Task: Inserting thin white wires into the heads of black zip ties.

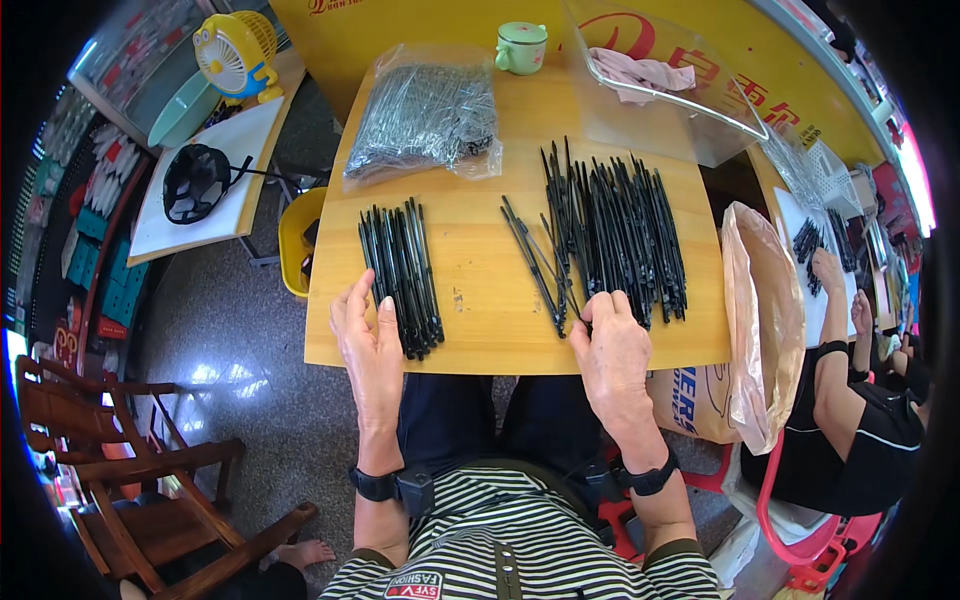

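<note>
Two groups of thin black sticks, like slim pens, lie on the yellow wooden table [480,265]. My left hand [370,335] rests at the near left edge of the smaller, neatly lined-up bundle [400,275], its fingers stretched and the thumb apart. At the near end of the larger, looser pile [635,235], my right hand [612,350] has its thumb and fingers pinched together on the end of a black stick [572,298]. A few loose sticks [530,262] slant to the left of that pile. The pinched fingertips partly hide what they hold.
A clear plastic bag [425,115] full of sticks lies at the back left, near a green lidded cup [521,48]. A clear bin [660,125] with a pink cloth stands back right. A paper bag [765,320] borders the table's right side; beyond it, another person [845,400] handles black sticks.
</note>
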